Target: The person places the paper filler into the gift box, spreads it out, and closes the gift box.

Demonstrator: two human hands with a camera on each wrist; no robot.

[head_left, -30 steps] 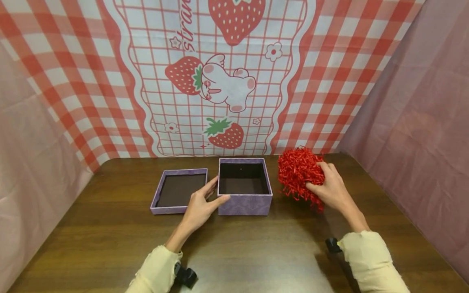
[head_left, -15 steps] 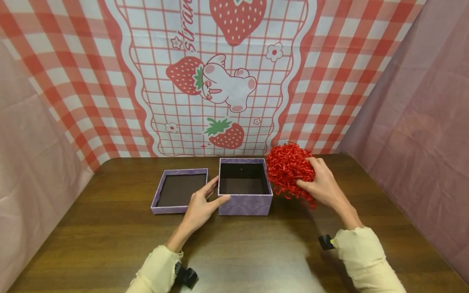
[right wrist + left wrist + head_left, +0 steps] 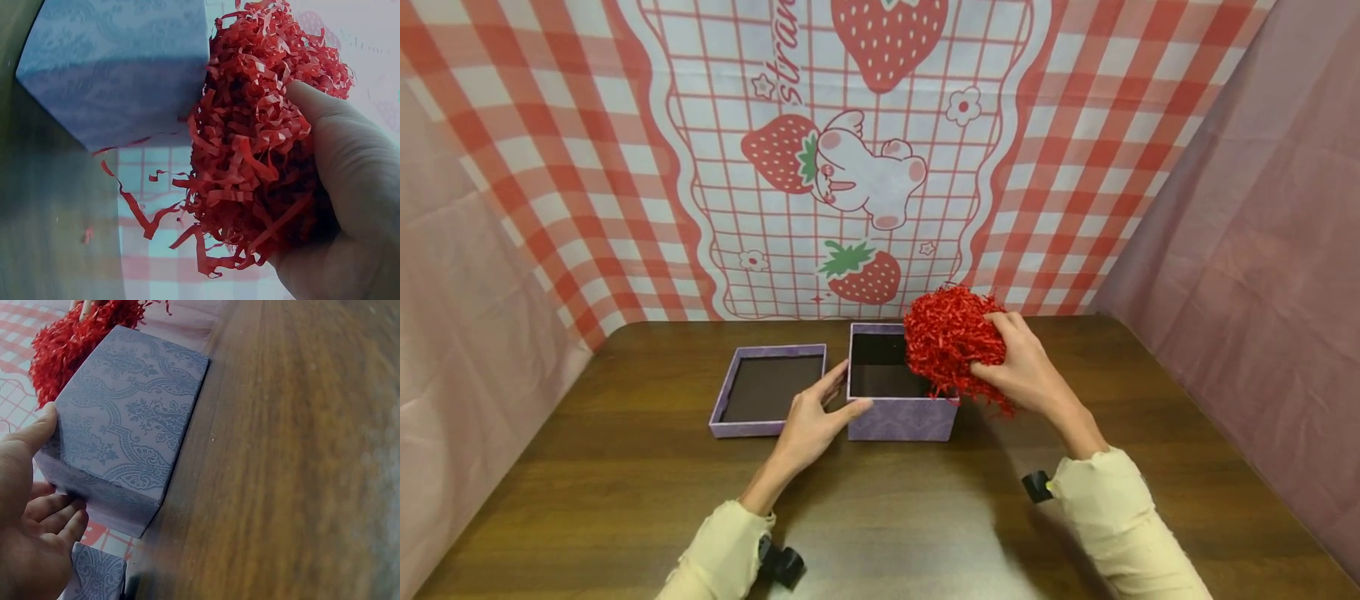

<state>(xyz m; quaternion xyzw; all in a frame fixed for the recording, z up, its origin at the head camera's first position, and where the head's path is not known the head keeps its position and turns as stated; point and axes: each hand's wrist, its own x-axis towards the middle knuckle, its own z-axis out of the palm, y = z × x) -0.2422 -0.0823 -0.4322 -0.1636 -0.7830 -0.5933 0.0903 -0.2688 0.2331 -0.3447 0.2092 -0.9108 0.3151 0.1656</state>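
My right hand (image 3: 1026,367) grips a big bundle of red shredded paper (image 3: 951,337), held over the right part of a purple patterned box (image 3: 901,419). Thin strips dangle from the bundle in the right wrist view, where the thumb presses into the paper (image 3: 250,150). The box stands upright without its lid, its dark inside partly covered by the shreds. My left hand (image 3: 808,429) rests against the box's near left corner, the thumb straight along the front rim and the other fingers extended along the left side. In the left wrist view the thumb touches the box's (image 3: 128,412) edge.
The purple lid (image 3: 745,430) lies with its dark inside up, left of the box and partly behind the left hand. Under everything is a brown wooden table (image 3: 880,517). A strawberry-print checked cloth (image 3: 865,167) hangs behind it, with pink drapes (image 3: 1240,275) at the sides.
The right hand has carried the red shredded paper leftward, from beside the box to over its right part. The left hand, box and lid stay where they were.
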